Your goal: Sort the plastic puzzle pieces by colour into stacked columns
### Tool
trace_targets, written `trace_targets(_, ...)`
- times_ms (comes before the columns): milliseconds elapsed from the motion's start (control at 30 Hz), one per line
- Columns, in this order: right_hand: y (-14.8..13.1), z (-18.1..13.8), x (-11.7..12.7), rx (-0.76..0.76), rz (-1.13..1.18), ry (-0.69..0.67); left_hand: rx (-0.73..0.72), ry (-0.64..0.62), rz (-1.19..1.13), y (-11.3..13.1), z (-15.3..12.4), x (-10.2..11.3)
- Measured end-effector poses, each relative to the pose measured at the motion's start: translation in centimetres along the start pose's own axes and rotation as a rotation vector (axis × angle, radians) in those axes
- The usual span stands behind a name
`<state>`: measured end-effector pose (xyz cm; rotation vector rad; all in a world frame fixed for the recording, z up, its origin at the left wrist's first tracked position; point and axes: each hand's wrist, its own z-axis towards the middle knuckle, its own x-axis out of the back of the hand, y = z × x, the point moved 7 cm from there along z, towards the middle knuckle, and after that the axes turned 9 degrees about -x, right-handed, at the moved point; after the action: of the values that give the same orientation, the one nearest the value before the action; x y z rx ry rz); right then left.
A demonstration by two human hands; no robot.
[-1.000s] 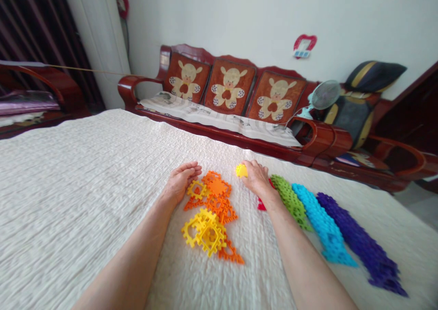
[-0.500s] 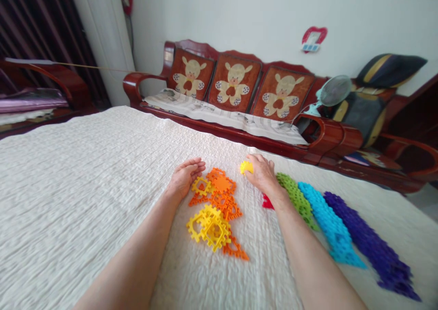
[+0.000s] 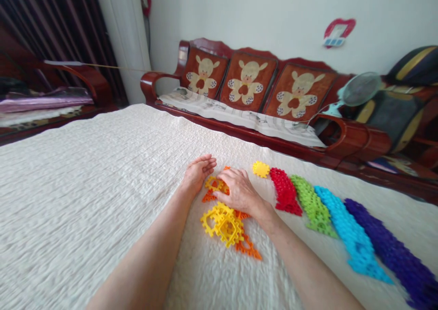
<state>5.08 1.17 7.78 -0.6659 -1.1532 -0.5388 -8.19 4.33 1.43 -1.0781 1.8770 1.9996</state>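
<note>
Head view: notched tiles (image 3: 224,225), likely light and stiff, best pinched by edges; left hand (image 3: 198,174) open beside, right hand (image 3: 239,192) curled over them, grip unclear.

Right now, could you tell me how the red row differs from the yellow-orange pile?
The red row is one colour; the pile mixes yellow and orange. The red row lies in a tidy line; the pile is a loose jumble. No hand touches the red row; the right hand rests on the pile. Both are toothed plastic pieces.

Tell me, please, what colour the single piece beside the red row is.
Yellow; the piece beside the red row shows best in the head view.
</note>
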Motion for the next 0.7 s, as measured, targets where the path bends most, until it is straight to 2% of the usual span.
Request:
trace_targets(167,0.0,0.0,-0.1,0.053,-0.041,-0.009,0.002,-0.001,0.000,-0.1,0.0,0.1)
trace_targets(367,0.3,0.5,1.2,0.066,0.142,0.152,-0.006,0.041,-0.020,0.0,0.3,0.4)
trace_targets(467,2.8,0.5,3.6,-0.033,0.231,0.319,-0.006,0.055,-0.022,-0.1,0.4,0.5)
trace_targets(533,5.0,0.2,5.3,-0.125,0.208,0.400,0.002,0.043,-0.015,-0.1,0.4,0.5)
trace_targets(633,7.6,-1.1,6.5,-0.220,0.089,0.404,0.003,0.030,-0.014,-0.2,0.4,0.5)
trace_targets(700,8.7,-2.4,6.3,-0.248,0.019,0.364,0.000,0.025,-0.013,-0.1,0.3,0.4)
